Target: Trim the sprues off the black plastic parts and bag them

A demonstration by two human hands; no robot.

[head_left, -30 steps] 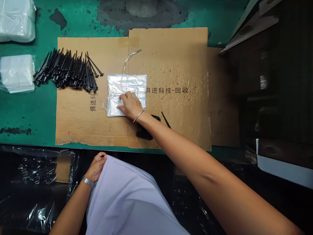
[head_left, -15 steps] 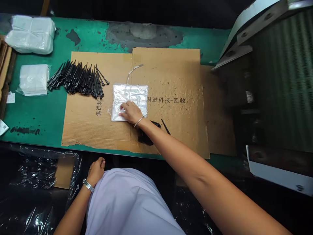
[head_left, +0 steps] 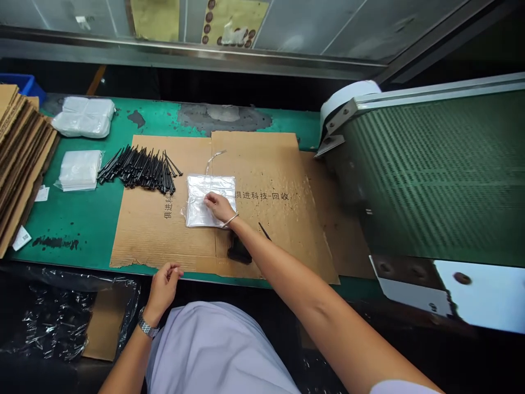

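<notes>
My right hand (head_left: pixel 220 208) is over a stack of clear plastic bags (head_left: pixel 197 213) on the cardboard, its fingers pinched on the top bag. A thin clear strip (head_left: pixel 214 157) trails from the stack's far side. Beyond the table's front edge, my left hand (head_left: pixel 164 284) hovers with its fingers curled together and nothing visible in them. Left of the bags lies a heap of thin black plastic pins (head_left: pixel 143 168) with wider heads. Under my right forearm sit a black object (head_left: pixel 238 250), partly hidden, and one slim black piece (head_left: pixel 264 231).
Flat cardboard sheets (head_left: pixel 262 164) cover the green table (head_left: pixel 94 230). More bag bundles, a small one (head_left: pixel 81 168) and a larger one (head_left: pixel 85 116), lie left. Folded cardboard (head_left: pixel 20 158) stands at the far left. A conveyor (head_left: pixel 430 180) rises on the right. A plastic-lined box (head_left: pixel 104 323) is below.
My right fingers have drawn together from a spread pose into a pinch on the bags. My left hand has lifted slightly towards the table edge. The view has tilted up.
</notes>
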